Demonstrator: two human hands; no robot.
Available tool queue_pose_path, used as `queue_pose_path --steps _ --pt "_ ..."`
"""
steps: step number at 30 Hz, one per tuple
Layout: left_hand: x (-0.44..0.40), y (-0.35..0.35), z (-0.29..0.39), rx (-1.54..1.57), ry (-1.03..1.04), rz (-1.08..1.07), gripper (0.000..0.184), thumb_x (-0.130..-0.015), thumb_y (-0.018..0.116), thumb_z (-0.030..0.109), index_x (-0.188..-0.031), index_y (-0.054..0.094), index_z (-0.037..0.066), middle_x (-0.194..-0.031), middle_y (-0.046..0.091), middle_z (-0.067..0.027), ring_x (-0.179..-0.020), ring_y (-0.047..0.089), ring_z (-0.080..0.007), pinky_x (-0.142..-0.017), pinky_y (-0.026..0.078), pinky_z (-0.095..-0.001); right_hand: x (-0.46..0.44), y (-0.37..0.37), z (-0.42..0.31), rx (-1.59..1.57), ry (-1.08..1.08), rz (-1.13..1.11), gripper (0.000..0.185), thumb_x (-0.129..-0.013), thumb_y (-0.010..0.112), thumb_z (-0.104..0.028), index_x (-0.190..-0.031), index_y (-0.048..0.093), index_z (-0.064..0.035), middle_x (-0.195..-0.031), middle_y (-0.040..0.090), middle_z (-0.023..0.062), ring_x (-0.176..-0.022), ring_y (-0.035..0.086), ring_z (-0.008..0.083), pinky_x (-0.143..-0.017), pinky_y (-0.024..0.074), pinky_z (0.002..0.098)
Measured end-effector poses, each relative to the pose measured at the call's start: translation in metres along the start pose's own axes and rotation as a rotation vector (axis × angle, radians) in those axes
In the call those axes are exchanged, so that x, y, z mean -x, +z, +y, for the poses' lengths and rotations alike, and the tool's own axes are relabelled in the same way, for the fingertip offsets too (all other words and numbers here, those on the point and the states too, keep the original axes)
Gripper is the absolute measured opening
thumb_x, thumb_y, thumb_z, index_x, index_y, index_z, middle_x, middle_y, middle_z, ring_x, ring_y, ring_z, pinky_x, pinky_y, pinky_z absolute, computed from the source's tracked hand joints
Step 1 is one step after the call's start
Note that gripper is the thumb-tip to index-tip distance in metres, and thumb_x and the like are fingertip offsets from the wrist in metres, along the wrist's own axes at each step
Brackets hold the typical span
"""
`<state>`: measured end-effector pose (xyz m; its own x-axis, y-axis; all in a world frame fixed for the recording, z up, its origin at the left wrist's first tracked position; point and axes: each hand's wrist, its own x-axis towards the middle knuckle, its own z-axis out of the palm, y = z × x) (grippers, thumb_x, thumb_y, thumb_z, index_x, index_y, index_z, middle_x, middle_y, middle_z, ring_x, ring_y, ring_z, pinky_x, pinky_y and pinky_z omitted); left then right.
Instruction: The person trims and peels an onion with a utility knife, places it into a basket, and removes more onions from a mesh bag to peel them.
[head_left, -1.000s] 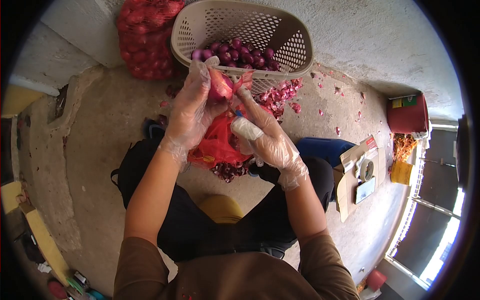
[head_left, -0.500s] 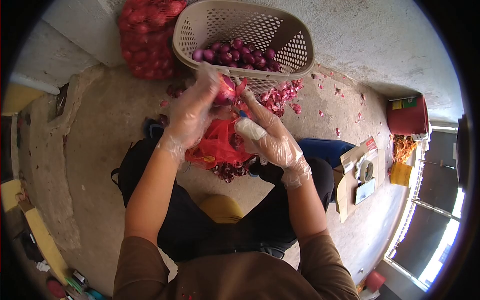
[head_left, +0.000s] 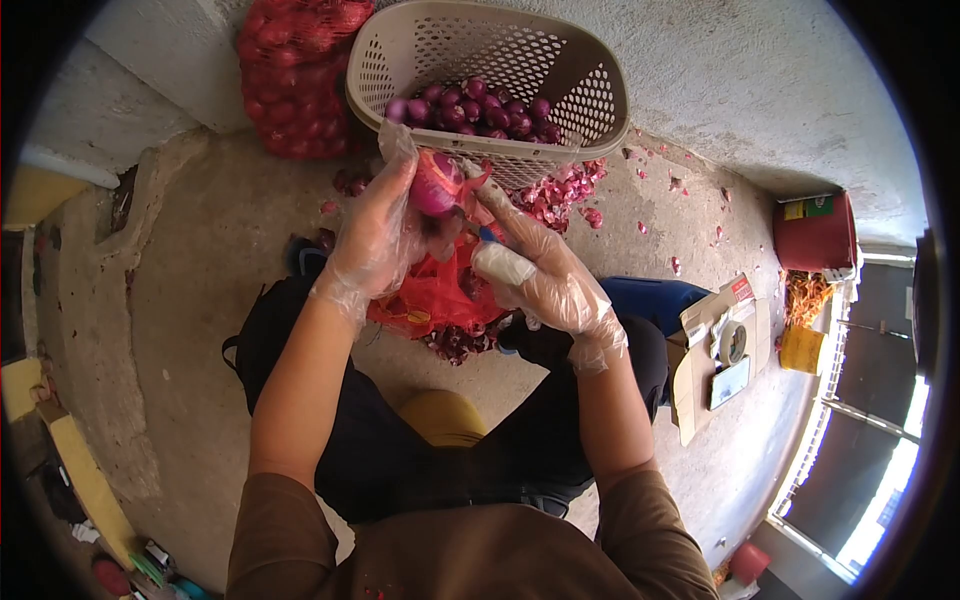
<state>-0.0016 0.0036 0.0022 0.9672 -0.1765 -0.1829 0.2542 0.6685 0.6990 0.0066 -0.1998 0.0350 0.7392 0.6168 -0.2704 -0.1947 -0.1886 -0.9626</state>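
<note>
My left hand (head_left: 372, 232), in a clear plastic glove, is closed around a red onion (head_left: 437, 186), its outer skin partly loosened. A strip of red skin (head_left: 477, 178) stands off the onion's right side by my right fingertips. My gloved right hand (head_left: 545, 265), with a white wrap on the thumb, grips what looks like a small knife with a blue handle (head_left: 487, 234); its blade is mostly hidden. Below both hands lies a red mesh bag (head_left: 435, 290) over onion skins (head_left: 460, 345).
A beige perforated basket (head_left: 600, 130) holds several peeled onions (head_left: 485, 112). Left of it stands a full red net sack of onions (head_left: 292, 85). Loose peels (head_left: 560, 195) lie before the basket. On the right are a cardboard piece (head_left: 685, 385) with a tape roll (head_left: 733, 342), and a red bin (head_left: 815, 235).
My left hand has tilted and shifted slightly left with the onion, showing more of its side. My right hand has barely moved.
</note>
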Motion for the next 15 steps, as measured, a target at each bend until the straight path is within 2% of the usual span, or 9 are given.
queue_pose_path --steps 3,5,9,12,15 --pt "0.0037 0.0076 0.0052 0.129 -0.09 0.075 0.054 -0.099 0.046 0.051 -0.132 0.046 0.009 -0.116 0.062 -0.0086 -0.087 0.061 -0.0156 -0.066 0.05 -0.0296 0.0025 -0.0006 -0.0048 -0.012 0.041 -0.008 0.069 -0.095 0.062 -0.03 -0.152 0.033 -0.0038 -0.125 0.059 0.0071 -0.085 0.052 0.0111 -0.081 0.0473 0.0263" --pt "0.0038 0.0058 0.0069 0.097 -0.105 0.06 0.056 -0.098 0.045 0.055 -0.131 0.047 0.01 -0.115 0.063 -0.0079 -0.086 0.062 -0.0157 -0.064 0.05 -0.0295 0.0038 -0.0024 -0.0072 -0.016 0.064 -0.019 0.069 -0.095 0.062 -0.031 -0.151 0.033 -0.0032 -0.127 0.059 0.0086 -0.089 0.055 0.0128 -0.085 0.0474 0.0272" --pt "0.004 0.005 0.0085 0.095 -0.142 0.049 0.058 -0.097 0.045 0.057 -0.129 0.049 0.009 -0.112 0.064 -0.0069 -0.081 0.062 -0.0156 -0.06 0.048 -0.0284 0.0024 -0.0042 -0.0017 0.049 -0.01 -0.005 0.068 -0.095 0.062 -0.032 -0.151 0.035 -0.0031 -0.128 0.059 0.0092 -0.091 0.056 0.0147 -0.086 0.0473 0.0279" --pt "0.0028 0.0075 0.0088 0.071 -0.162 0.082 0.059 -0.097 0.043 0.059 -0.125 0.053 0.007 -0.103 0.065 -0.0082 -0.073 0.061 -0.0149 -0.056 0.046 -0.0259 0.0009 -0.0041 0.0014 0.085 -0.074 -0.004 0.068 -0.095 0.062 -0.032 -0.151 0.035 -0.0032 -0.117 0.061 0.0075 -0.082 0.054 0.0131 -0.078 0.0472 0.0269" --pt "0.0033 0.0023 0.0082 0.095 -0.196 0.036 0.064 -0.096 0.041 0.062 -0.121 0.055 0.005 -0.095 0.066 -0.0096 -0.066 0.06 -0.0141 -0.052 0.045 -0.0244 0.0035 -0.0035 -0.0056 0.005 0.017 -0.035 0.067 -0.095 0.062 -0.031 -0.15 0.036 -0.0029 -0.1 0.061 0.0049 -0.071 0.049 0.0104 -0.068 0.0454 0.025"
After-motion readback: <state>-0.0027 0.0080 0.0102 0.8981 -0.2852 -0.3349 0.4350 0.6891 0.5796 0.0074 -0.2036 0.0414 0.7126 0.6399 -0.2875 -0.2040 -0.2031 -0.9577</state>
